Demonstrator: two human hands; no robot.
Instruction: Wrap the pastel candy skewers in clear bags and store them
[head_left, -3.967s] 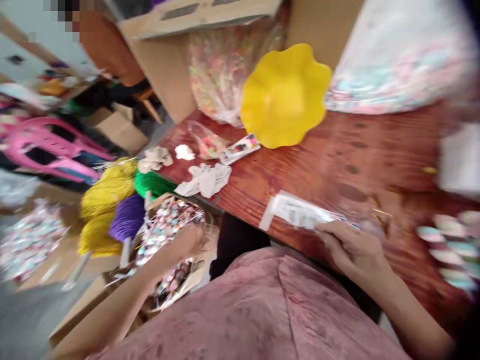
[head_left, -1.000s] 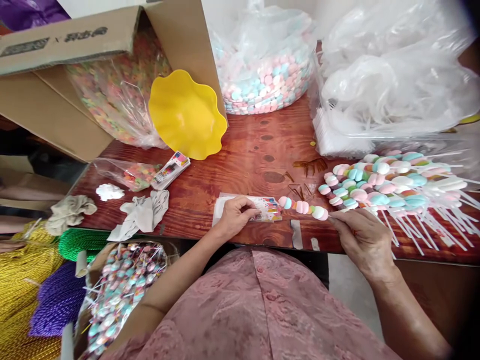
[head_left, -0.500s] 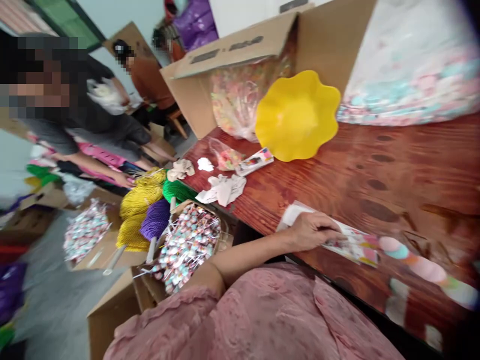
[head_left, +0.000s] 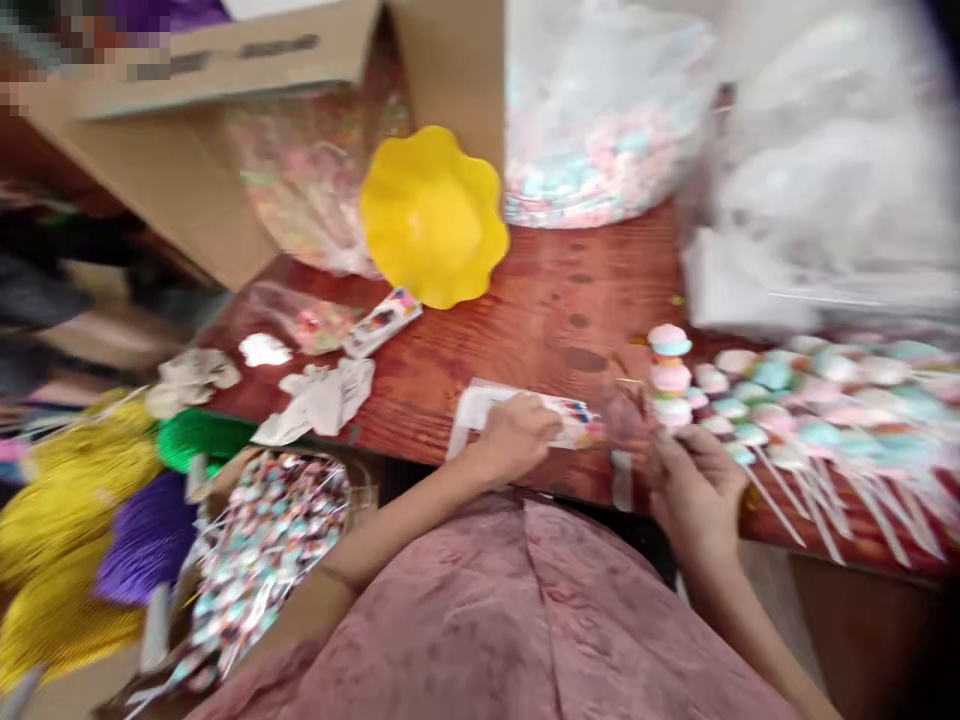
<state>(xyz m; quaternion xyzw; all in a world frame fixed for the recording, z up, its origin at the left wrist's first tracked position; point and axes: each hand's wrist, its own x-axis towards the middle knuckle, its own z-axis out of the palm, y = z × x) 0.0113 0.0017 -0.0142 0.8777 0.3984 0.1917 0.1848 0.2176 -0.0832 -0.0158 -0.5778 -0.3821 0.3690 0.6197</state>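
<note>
Two bare hands at the near edge of a red-brown wooden table [head_left: 540, 300]. Left hand [head_left: 517, 436] pressed down on a flat clear printed packet [head_left: 525, 415], fingers curled over it; whether pinching it, cannot tell through the blur. Right hand [head_left: 694, 490] closed around the white stick of a pastel marshmallow skewer [head_left: 670, 375], held upright just beside the packet. Many more pastel marshmallow skewers [head_left: 817, 420] heaped to the right on the table. Behind, a wavy yellow plastic bowl [head_left: 433, 215], a clear bag of pastel sweets [head_left: 600, 160], a brown cardboard box [head_left: 180, 170]. Lower left, off the table, a carton of wrapped skewers [head_left: 262, 550].
</note>
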